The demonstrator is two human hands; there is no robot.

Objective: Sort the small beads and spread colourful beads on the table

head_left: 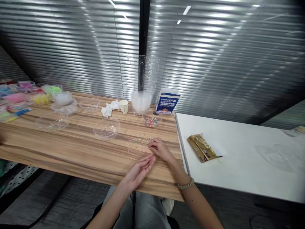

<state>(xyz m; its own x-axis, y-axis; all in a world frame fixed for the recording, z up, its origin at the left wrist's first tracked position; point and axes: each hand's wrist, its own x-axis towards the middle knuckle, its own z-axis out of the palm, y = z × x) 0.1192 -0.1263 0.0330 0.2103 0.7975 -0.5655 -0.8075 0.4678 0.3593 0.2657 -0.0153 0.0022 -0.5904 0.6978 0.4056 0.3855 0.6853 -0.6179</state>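
Observation:
My left hand [141, 171] is held palm up near the table's front edge, fingers stretched out and slightly cupped. Just beyond its fingertips, my right hand [160, 149] is closed in a pinch, fingertips down near the tabletop; whatever is between them is too small to make out. Beside the right fingertips lie scattered small, thin coloured bits [135, 140], spread loosely on the wood. Behind them stands a clear bowl [152, 121] holding many multicoloured bits.
On the wooden table [78, 146] stand a clear bowl [106, 128], a paper cup [123, 107], crumpled tissues [107, 110], a clear bag with white contents [141, 101] and a blue-white packet [168, 102]. Colourful tubs [41, 98] crowd the left. A gold pouch [202, 148] lies on the white table [238, 165].

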